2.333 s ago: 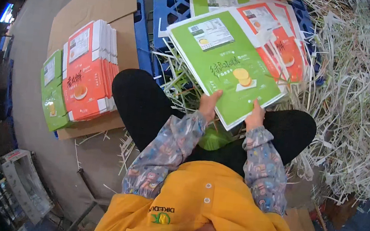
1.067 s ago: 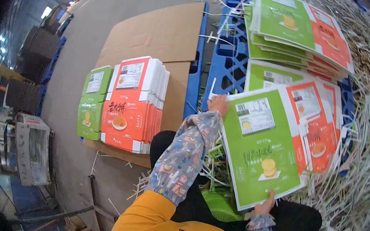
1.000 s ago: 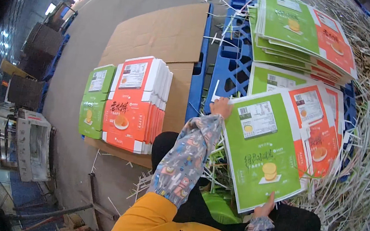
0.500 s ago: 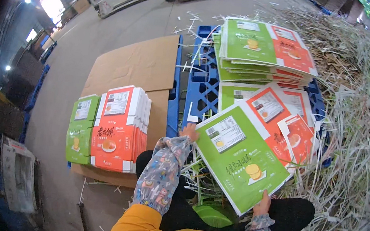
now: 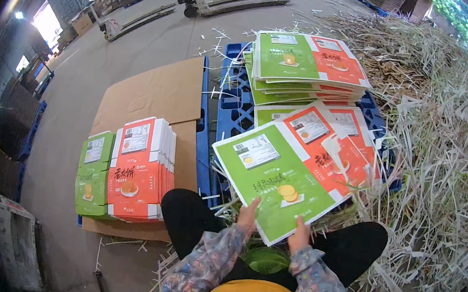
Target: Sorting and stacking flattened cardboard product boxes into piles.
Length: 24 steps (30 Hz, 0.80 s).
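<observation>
Both forearms, in patterned grey-blue sleeves, reach forward and converge. The left hand (image 5: 247,217) and the right hand (image 5: 299,238) sit near each other on either side of the near corner of a printed carton sheet (image 5: 276,177), thumbs laid on its upper face. Each hand is closed on the edge; the other fingers are mostly hidden beneath, so how they curl cannot be told.

The sheet spreads ahead of the grip, turned askew, its far end over other printed sheets. It looks flat and glossy, white-bordered, with a green panel nearest the hands bearing a pale barcode label and a picture of yellow round cakes; an orange-red panel adjoins it, farther off to the right. White edges overlap there, and its outline is unclear.

Beyond the grip stands a sheet stack (image 5: 313,62) on a blue pallet (image 5: 237,112). Left of the grip are folded red cartons (image 5: 137,172) and green cartons (image 5: 94,173); right, heaped paper strips (image 5: 445,170).
</observation>
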Each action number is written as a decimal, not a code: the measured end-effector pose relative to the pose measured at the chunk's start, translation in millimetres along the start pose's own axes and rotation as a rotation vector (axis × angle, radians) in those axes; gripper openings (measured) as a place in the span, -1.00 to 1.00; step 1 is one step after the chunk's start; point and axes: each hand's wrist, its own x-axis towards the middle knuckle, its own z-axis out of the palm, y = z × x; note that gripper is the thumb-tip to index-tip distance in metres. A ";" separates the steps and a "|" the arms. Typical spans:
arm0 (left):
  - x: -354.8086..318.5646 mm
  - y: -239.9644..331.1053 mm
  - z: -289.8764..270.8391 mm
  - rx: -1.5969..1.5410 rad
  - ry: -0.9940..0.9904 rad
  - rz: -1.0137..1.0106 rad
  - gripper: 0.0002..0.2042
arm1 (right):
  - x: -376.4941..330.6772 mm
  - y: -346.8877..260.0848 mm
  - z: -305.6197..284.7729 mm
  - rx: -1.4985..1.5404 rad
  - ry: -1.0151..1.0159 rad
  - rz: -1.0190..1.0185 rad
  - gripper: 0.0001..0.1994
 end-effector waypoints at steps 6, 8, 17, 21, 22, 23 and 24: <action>-26.3 0.9 -2.9 -0.047 -0.118 -0.014 -0.69 | -23.5 -14.1 47.3 0.205 0.105 0.182 -0.58; -19.6 -10.9 -15.2 -0.134 -0.120 -0.219 -0.68 | -24.1 -8.5 43.8 0.303 0.071 0.183 -0.57; 0.2 -16.0 -24.3 -0.081 -0.109 -0.282 -0.70 | -16.1 -31.0 36.7 -0.036 0.023 0.251 -0.73; -11.0 -5.5 -10.7 -0.091 -0.054 -0.295 -0.69 | -20.0 -40.2 39.2 0.059 -0.045 0.255 -0.78; -11.9 -4.0 -10.4 -0.103 -0.063 -0.278 -0.69 | -21.4 -42.9 40.1 0.101 -0.094 0.228 -0.78; -12.1 -2.9 -12.6 -0.115 -0.065 -0.261 -0.69 | -24.2 -45.6 43.0 0.141 -0.143 0.207 -0.78; -14.6 -0.5 -10.5 -0.122 -0.067 -0.251 -0.68 | -29.4 -52.1 45.8 0.179 -0.164 0.195 -0.78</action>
